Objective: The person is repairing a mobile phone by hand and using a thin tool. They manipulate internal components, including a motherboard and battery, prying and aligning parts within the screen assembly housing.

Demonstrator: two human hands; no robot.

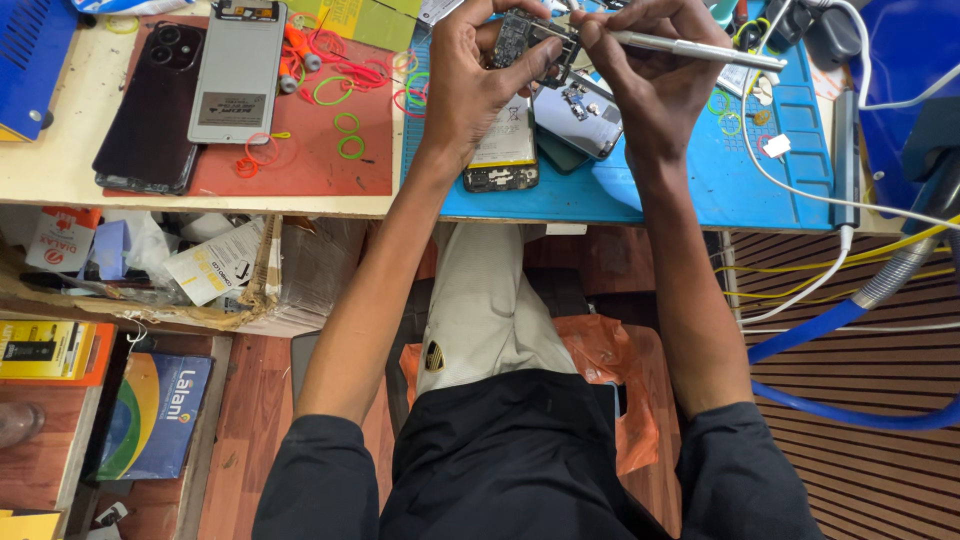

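My left hand (478, 70) holds a small dark circuit board (520, 35) above the blue work mat (700, 180). My right hand (645, 75) grips a silver screwdriver (700, 48), its tip end at the board. Under my hands lies an opened phone (578, 118) with its insides showing, and beside it a phone body with a battery (505, 155).
A red mat (330, 165) at the left carries a black phone (152, 105), a grey phone back (238, 75), several rubber bands and orange-handled tools (298, 55). White cables (800, 190) and blue hoses (850, 410) run at the right. An open drawer of boxes (150, 270) sits below the desk.
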